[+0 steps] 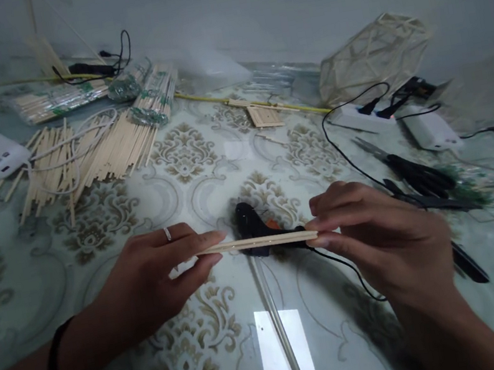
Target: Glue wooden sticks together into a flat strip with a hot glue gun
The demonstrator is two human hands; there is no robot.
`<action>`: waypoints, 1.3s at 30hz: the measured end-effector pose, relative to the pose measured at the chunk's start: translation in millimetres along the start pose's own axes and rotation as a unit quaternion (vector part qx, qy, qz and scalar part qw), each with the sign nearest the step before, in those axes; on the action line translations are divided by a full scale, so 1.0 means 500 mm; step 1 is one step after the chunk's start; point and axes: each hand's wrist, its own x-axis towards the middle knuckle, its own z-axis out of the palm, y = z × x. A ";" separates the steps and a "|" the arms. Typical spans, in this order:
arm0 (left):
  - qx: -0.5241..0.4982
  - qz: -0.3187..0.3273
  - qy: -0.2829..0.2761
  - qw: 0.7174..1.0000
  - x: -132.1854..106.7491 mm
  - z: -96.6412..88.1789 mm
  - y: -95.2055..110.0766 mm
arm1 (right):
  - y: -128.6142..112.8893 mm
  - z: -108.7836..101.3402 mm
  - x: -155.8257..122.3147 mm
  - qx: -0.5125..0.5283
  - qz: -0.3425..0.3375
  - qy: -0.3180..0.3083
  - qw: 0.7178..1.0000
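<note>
We're sitting at a glossy table point(206, 207) with tan, flowery scrolls running all over it, and a pale wall point(217, 7) is rising behind at 12. A bright white reflection point(286, 349) is glaring off the top at 6. For containers, we're mostly looking at clear plastic packs with green print: one pack point(62, 101) is lying at 10, stuffed with thin wooden sticks, and another pack point(158, 92) is slanting beside it, nearer 11, also holding sticks. Loose sticks point(112, 147) are spilling out just shy of 10. The openwork wooden frame point(372, 60) is leaning by the wall at 2, and the white power strip point(361, 118) is taking black plugs just below it. Black scissors point(420, 172) are resting at 3.

Our actual piece, a slim pale wooden strip point(266, 242), is hovering edge-on just below center, toward 6. Our left hand point(160, 262), at 8, is pinching one end between thumb and fingers; our right hand point(388, 237), at 4, is gripping the other end. Behind the strip, a black glue gun point(247, 216) is lying partly hidden.
</note>
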 end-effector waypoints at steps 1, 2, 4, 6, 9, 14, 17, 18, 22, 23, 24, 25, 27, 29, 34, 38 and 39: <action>0.010 0.006 0.007 1.000 0.000 -0.001 -0.001 | 0.000 0.001 0.000 0.000 0.000 -0.002 1.000; 0.020 0.009 0.009 1.000 0.001 -0.002 -0.002 | 0.001 0.002 0.000 0.001 0.001 -0.005 1.000; 0.033 0.010 0.002 0.999 0.002 -0.004 -0.003 | 0.001 0.004 0.001 0.011 0.003 -0.010 1.000; 0.035 0.011 -0.006 0.999 0.002 -0.005 -0.004 | 0.002 0.003 0.002 0.026 0.009 -0.019 0.999; 0.025 0.013 -0.017 0.999 0.000 -0.005 -0.002 | 0.005 -0.001 0.000 0.038 0.021 -0.038 0.998; -0.009 -0.009 -0.064 0.998 -0.003 -0.006 0.008 | 0.005 0.000 -0.005 0.045 0.017 -0.080 0.996; -0.027 0.011 -0.065 0.997 -0.002 -0.006 0.013 | -0.003 0.016 -0.004 0.029 0.014 -0.099 0.995; -0.030 0.016 -0.062 0.997 -0.002 -0.006 0.015 | -0.007 0.023 -0.003 0.024 0.013 -0.103 0.994; -0.042 0.011 -0.081 0.996 -0.002 -0.002 0.021 | -0.018 0.048 -0.002 0.029 0.001 -0.110 0.993; -0.042 0.009 -0.090 0.995 -0.002 -0.001 0.022 | -0.019 0.052 -0.003 0.032 -0.001 -0.111 0.993; -0.041 0.009 -0.101 0.994 -0.002 0.000 0.024 | -0.019 0.056 -0.005 0.035 -0.003 -0.111 0.993; -0.040 0.009 -0.106 0.994 -0.002 0.001 0.025 | -0.019 0.058 -0.006 0.039 -0.005 -0.112 0.993; -0.038 0.015 -0.113 0.993 0.000 0.002 0.027 | -0.019 0.062 -0.009 0.045 -0.008 -0.112 0.993; -0.041 0.021 -0.113 0.993 0.002 0.002 0.029 | -0.018 0.064 -0.011 0.054 -0.008 -0.108 0.993; -0.045 0.021 -0.113 0.992 0.002 0.000 0.035 | -0.019 0.072 -0.013 0.080 -0.010 -0.100 0.992; -0.059 0.023 -0.111 0.992 -0.001 0.001 0.037 | -0.023 0.077 -0.012 0.081 -0.016 -0.103 0.991; -0.063 0.022 -0.111 0.992 -0.002 0.002 0.037 | -0.024 0.078 -0.013 0.083 -0.017 -0.101 0.991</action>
